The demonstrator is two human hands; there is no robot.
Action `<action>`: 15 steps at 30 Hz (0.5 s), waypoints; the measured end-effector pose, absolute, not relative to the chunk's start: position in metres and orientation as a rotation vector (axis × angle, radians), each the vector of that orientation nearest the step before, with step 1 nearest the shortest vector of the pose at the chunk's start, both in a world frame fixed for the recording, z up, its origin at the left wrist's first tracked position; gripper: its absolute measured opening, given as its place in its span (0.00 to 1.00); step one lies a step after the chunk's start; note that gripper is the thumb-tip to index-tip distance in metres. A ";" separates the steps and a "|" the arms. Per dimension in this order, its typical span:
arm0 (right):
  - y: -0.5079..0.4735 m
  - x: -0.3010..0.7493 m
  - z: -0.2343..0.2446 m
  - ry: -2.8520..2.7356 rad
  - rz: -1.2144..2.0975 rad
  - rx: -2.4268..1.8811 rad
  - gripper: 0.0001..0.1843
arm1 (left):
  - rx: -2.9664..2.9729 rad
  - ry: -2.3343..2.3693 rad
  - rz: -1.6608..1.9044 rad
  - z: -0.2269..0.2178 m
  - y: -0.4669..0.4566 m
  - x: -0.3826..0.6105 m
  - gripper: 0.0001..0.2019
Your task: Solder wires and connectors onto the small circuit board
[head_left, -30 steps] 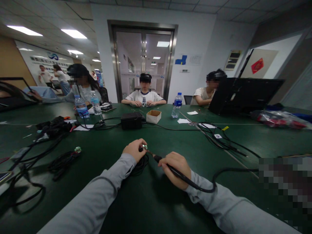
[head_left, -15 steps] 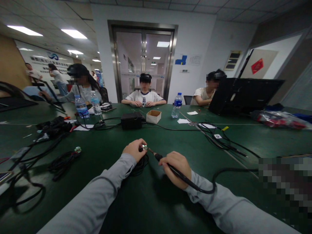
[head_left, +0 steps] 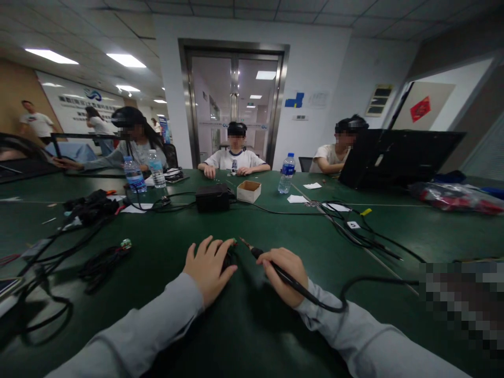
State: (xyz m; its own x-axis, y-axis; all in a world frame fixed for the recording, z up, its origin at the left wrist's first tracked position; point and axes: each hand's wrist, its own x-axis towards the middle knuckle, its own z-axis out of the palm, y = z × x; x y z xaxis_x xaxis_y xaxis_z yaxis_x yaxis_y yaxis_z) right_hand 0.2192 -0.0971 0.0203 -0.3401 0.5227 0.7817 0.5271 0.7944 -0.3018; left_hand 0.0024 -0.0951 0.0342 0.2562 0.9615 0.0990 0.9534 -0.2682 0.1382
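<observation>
My left hand (head_left: 208, 265) lies flat on the green table (head_left: 252, 325) with its fingers spread, resting over a dark coiled cable (head_left: 228, 261). A small green-tipped connector (head_left: 234, 242) peeks out just past its fingertips. My right hand (head_left: 286, 273) is closed around the black handle of a soldering iron (head_left: 263, 258), held like a pen. The iron's metal tip points up and left, close to the connector but apart from it. The iron's black cord (head_left: 354, 286) runs off to the right.
A black cable bundle with a green connector (head_left: 103, 258) lies at left among more cables. A black box (head_left: 212, 198), a small cardboard box (head_left: 249, 191) and water bottles (head_left: 285, 173) stand mid-table. Three people sit at the far side; a black laptop (head_left: 394, 157) is at right.
My left hand let go of the small connector it pinched and now lies flat with fingers spread over the cable. My right hand kept the soldering iron, tip now slightly away from the connector.
</observation>
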 end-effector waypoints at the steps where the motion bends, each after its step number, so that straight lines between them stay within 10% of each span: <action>1: -0.097 0.219 0.020 -2.002 -0.002 -0.779 0.11 | 2.498 1.803 0.221 0.031 -0.107 -0.001 0.28; 15: -0.097 0.219 0.022 -2.033 0.033 -0.804 0.12 | 2.100 2.366 0.004 0.019 -0.039 -0.099 0.29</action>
